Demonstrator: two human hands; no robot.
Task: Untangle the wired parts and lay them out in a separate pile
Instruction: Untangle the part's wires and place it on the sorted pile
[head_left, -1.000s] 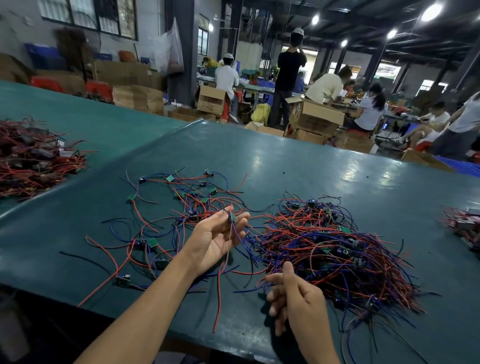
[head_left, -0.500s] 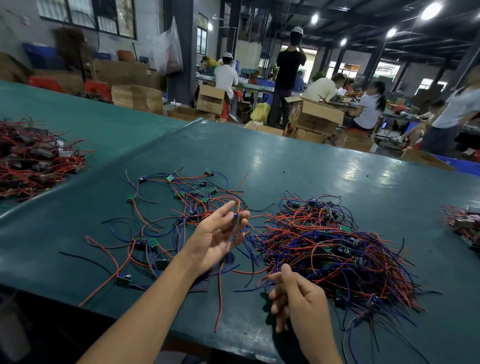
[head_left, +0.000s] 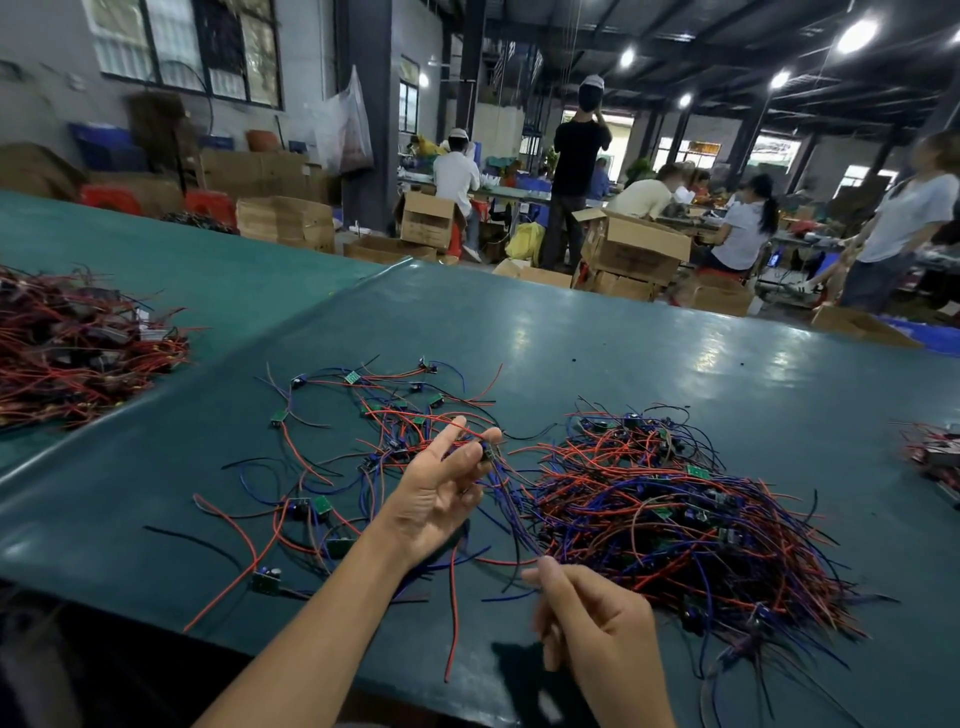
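A dense tangled heap of wired parts (head_left: 675, 519), with red, blue and black leads on small green boards, lies on the green table to the right. Left of it spreads a loose pile of separated parts (head_left: 363, 447). My left hand (head_left: 441, 493) is raised between the two piles, palm up, pinching one small wired part (head_left: 485, 453) at its fingertips; its leads trail down toward the heap. My right hand (head_left: 592, 634) sits near the table's front edge with fingers curled, pinching thin wires that run from the held part.
The green table (head_left: 571, 343) stretches far ahead. Another heap of red-wired parts (head_left: 78, 348) lies at the far left and a small one (head_left: 935, 457) at the right edge. Cardboard boxes (head_left: 634, 244) and several people are beyond the table.
My left hand lifted slightly with the part, its fingers spreading a little. My right hand shifted a bit along the trailing wires. The piles stayed put.
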